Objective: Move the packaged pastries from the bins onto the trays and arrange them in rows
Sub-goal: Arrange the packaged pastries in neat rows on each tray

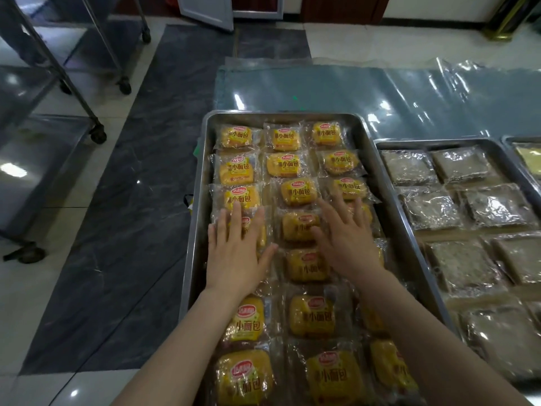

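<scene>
1. The left hand [237,253] lies flat with fingers straight and slightly spread, pressing on a pack in the left column of the nearest tray [195,200]. It holds nothing. I judge it is nudging that pack into line with those above it.
2. The right hand [347,244] is likewise open and splayed over packs in the right column, its thumb reaching toward the middle column. This looks like straightening, not lifting.
3. Flat palms suit the job as I read it: the wrappers are slick film, so sliding them keeps the rows square better than pinching would.
4. The yellow packaged pastries [298,191] fill this steel tray in three columns, laid flat with labels up and the wrapper edges touching or slightly overlapping. The far rows are neat, while those near the hands sit a little askew.
5. The second tray [433,141], just beside it on the right, holds darker brown packs [430,208] in clear film, also in rows.
6. A third tray [510,139] shows only its corner at the far right edge, and what it holds is unclear.
7. No bins are in view.
8. The trays lie on a clear plastic sheet [322,86] spread over the floor — probably to keep them clean. A wheeled rack [98,135] stands well apart on the left.
9. The near tray looks practically full, so mainly tidying seems to remain here.
</scene>
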